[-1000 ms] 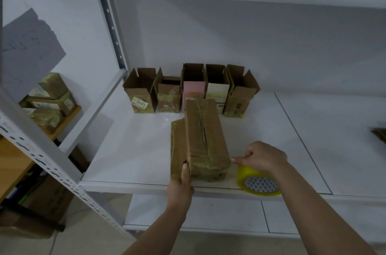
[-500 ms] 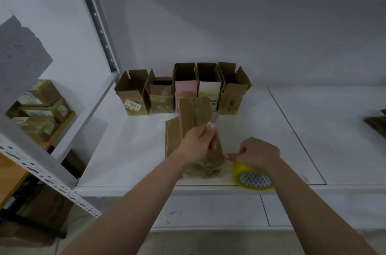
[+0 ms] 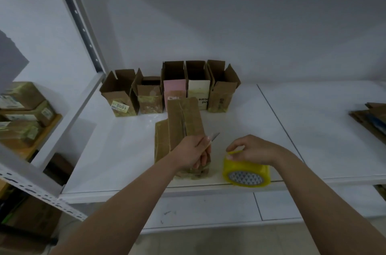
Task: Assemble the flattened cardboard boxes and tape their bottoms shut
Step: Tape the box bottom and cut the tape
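Note:
A brown cardboard box (image 3: 183, 121) lies on its side near the front of the white shelf (image 3: 313, 146), with a flap sticking out on its left. My left hand (image 3: 195, 153) is over the box's near end and grips a small cutter blade (image 3: 214, 136) that points up and right. A yellow tape roll (image 3: 246, 173) stands at the shelf's front edge, right of the box. My right hand (image 3: 253, 150) is on top of the roll and pinches the loose tape end.
Several assembled open-top boxes (image 3: 173, 87) stand in a row against the back wall. A stack of flattened cardboard (image 3: 369, 119) lies at the far right. Taped boxes (image 3: 23, 112) sit on a wooden shelf to the left, behind a slanted metal upright (image 3: 31, 183).
My left hand left the box's front corner, moved onto its top and now holds the cutter up beside it. The right hand stayed on the tape roll and lifted the tape end.

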### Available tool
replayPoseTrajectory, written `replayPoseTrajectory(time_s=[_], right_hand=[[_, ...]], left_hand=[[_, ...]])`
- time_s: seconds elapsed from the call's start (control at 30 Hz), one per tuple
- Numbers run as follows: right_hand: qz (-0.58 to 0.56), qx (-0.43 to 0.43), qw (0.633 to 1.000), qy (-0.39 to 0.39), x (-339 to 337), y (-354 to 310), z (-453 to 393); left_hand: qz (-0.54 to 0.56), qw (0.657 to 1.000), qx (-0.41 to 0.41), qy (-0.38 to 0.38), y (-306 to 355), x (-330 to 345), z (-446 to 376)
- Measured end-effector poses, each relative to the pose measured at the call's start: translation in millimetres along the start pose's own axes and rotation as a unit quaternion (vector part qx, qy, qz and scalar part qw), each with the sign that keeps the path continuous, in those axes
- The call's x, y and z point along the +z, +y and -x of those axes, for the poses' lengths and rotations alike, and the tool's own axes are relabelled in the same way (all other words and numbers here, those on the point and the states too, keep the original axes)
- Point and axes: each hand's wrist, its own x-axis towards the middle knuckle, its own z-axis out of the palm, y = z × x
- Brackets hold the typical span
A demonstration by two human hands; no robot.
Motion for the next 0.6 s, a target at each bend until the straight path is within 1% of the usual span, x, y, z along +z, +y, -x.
replayPoseTrajectory(time_s=[0.03,0.1,0.2,0.23,0.33,0.4,0.5,0.53,0.6], right_hand=[[0.006,0.000,1.000,0.013,-2.0,-1.2,-2.7],[0.046,0.011,0.999,0.011,-5.0,-4.1,-3.9],[0.198,0.052,0.979,0.023,-3.4,4.3,2.9],[0.212,0.055,0.975,0.029,-2.4,9.2,6.4],[0.124,0.024,0.991,0.033,-1.9,21.2,13.0],[0.089,0.009,0.996,0.031,-3.1,24.3,14.8],[-0.009,-0.007,1.000,0.027,-4.0,30.4,15.5],[-0.025,-0.009,0.999,0.029,-3.8,32.0,16.3],[-0.024,-0.002,0.998,0.050,-2.5,34.2,17.7]], left_hand=[[-0.012,1.000,0.007,0.001,0.0,-0.7,0.2],[-0.032,0.999,0.009,0.002,-0.5,-1.8,1.4],[-0.063,0.998,0.008,-0.020,-0.7,-0.8,5.5],[-0.076,0.997,0.010,-0.028,-0.4,-0.3,6.4],[-0.093,0.995,0.007,-0.046,3.1,-1.0,8.1],[-0.098,0.993,-0.005,-0.069,8.7,-2.2,10.0],[-0.136,0.985,-0.017,-0.101,19.8,-3.0,11.7],[-0.159,0.981,-0.013,-0.111,23.7,-2.8,11.7],[-0.209,0.969,-0.001,-0.133,29.1,-2.8,9.1]])
